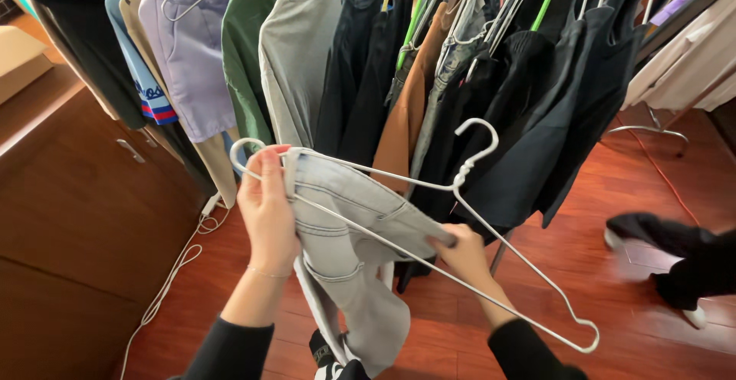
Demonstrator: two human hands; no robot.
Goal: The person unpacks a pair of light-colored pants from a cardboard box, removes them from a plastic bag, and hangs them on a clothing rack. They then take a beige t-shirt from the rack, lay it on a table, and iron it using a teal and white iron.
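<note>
My left hand (267,207) grips the waistband of pale grey-blue jeans (349,253) together with one end of a white wire hanger (468,167). My right hand (464,256) holds the other side of the waistband against the hanger's lower bar. The hanger lies tilted, with its hook pointing up toward the rack and its far corner sticking out low on the right. The jeans' legs hang down between my forearms.
A crowded clothes rack (399,50) with dark, grey, green and lilac garments stands right in front. A brown wooden cabinet (84,219) is on the left, with a white cable (172,273) on the red wood floor. Another person's dark leg and shoe (667,253) are at the right.
</note>
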